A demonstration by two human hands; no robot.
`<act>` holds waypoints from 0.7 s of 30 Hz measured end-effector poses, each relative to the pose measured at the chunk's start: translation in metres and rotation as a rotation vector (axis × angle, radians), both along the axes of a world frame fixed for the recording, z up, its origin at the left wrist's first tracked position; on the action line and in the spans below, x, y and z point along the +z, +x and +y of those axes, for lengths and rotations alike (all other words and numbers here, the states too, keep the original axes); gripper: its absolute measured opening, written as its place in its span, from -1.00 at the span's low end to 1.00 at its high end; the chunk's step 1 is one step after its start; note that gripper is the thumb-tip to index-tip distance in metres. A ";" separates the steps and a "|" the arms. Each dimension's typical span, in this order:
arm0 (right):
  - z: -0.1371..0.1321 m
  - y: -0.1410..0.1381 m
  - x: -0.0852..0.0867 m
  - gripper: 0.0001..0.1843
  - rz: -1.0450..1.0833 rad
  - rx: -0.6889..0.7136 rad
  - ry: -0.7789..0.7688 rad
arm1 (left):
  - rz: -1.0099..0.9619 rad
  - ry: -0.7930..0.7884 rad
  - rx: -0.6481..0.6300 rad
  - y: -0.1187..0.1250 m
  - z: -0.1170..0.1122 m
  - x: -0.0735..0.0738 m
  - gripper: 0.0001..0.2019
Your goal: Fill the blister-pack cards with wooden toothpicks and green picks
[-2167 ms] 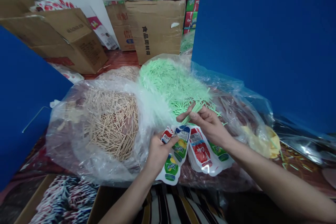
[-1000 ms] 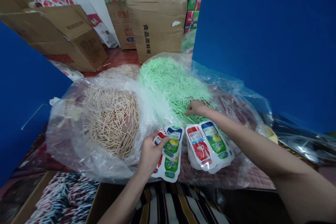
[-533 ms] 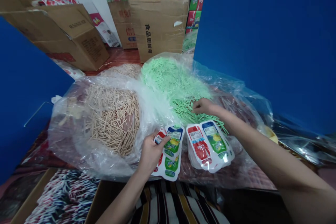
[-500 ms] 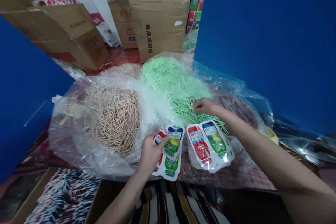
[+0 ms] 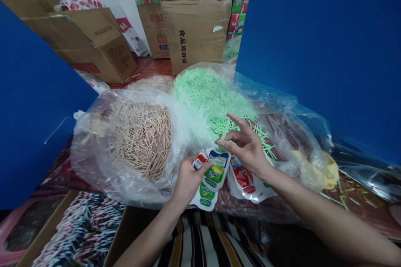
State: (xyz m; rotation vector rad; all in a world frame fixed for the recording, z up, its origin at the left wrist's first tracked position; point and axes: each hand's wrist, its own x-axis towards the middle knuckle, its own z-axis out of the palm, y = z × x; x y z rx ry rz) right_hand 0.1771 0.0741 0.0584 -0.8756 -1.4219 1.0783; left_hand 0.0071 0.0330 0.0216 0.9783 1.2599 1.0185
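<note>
The left hand (image 5: 188,180) there's clamped on printed packs (image 5: 216,171), their long axes running forward; the right hand (image 5: 250,150), forefinger lifted, pinches green sticks (image 5: 224,132) slanting forward-right.

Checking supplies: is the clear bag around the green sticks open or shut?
Open: the bag gapes at its near side, where green sticks lie uncovered near the right hand.

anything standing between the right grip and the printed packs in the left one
Nothing visible does. The right grip, seemingly pinching green sticks, shows just beyond the upper edge of the printed packs in the left grip. The red pack lies below the right grip, off to the side. One view leaves the depth gap uncertain.
</note>
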 end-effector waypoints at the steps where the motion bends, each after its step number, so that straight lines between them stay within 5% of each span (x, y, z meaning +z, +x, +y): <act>1: -0.002 -0.001 -0.002 -0.27 -0.008 -0.002 0.000 | 0.001 0.005 -0.005 0.000 -0.001 0.001 -0.77; 4: -0.007 -0.001 -0.006 -0.25 -0.044 -0.002 0.009 | -0.004 0.020 -0.018 0.001 -0.002 0.005 -0.76; 10: -0.016 0.009 -0.002 -0.77 -0.432 0.016 0.282 | 0.003 0.027 0.004 -0.003 -0.005 0.001 -0.77; 14: -0.019 0.015 -0.003 -0.67 -0.667 0.129 0.520 | -0.030 0.008 -0.005 -0.007 -0.008 -0.005 -0.77; 21: -0.028 0.016 0.001 -0.60 -0.721 0.184 0.468 | -0.132 -0.039 0.005 -0.010 -0.014 0.000 -0.75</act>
